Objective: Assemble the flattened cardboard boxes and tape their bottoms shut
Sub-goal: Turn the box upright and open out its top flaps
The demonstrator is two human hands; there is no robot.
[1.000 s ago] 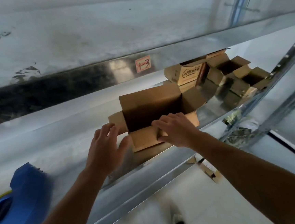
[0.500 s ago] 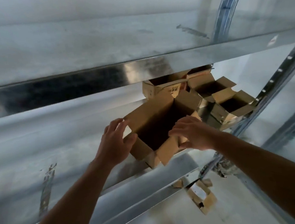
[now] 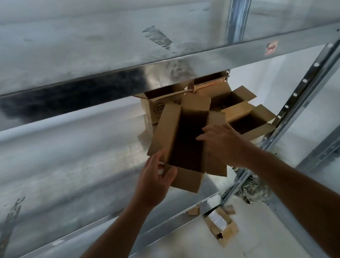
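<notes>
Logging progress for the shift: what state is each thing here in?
Held box: erected, flaps open, tilted.
Left hand: grips the held box's near corner.
Right hand: fingers laid flat over its right wall.
Shelf boxes: erected, flaps open, upright.
Floor box: open, flaps splayed.

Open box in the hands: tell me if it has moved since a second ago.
Yes. The box has shifted right and back along the shelf, toward the pile of boxes. It now overlaps them in view and has turned lengthwise.
</notes>
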